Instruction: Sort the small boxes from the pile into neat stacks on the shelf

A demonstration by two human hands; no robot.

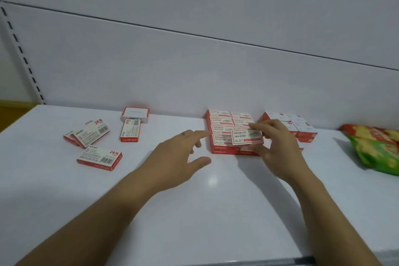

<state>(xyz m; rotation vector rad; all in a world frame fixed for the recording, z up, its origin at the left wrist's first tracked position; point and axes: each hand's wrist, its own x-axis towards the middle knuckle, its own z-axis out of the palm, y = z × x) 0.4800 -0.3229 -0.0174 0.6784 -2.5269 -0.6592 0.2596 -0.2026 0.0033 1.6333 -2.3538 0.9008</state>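
We see a white shelf (216, 211) with our two bare arms reaching over it; our right hand (278, 149) holds one small red-and-white box (247, 136) pinched between thumb below and fingers (262, 125) above, label up, just over the near right corner of the neat block of boxes (222, 129); that block sits against the far wall, the boxes laid flat in two columns; our left hand (177, 153) hovers just left of the block, fingers spread loose and holding nothing, the index pointing toward the block's left edge; farther left lie the loose boxes, well apart from the block: two overlapping (88, 134) at the far left, one flat (100, 157) nearer to us, one lying lengthwise (130, 133) with another (135, 114) just behind it by the wall; right of the block, partly hidden by our right hand, stands a second group of paler boxes (298, 125); at the right edge lies a green and red packet (377, 151).
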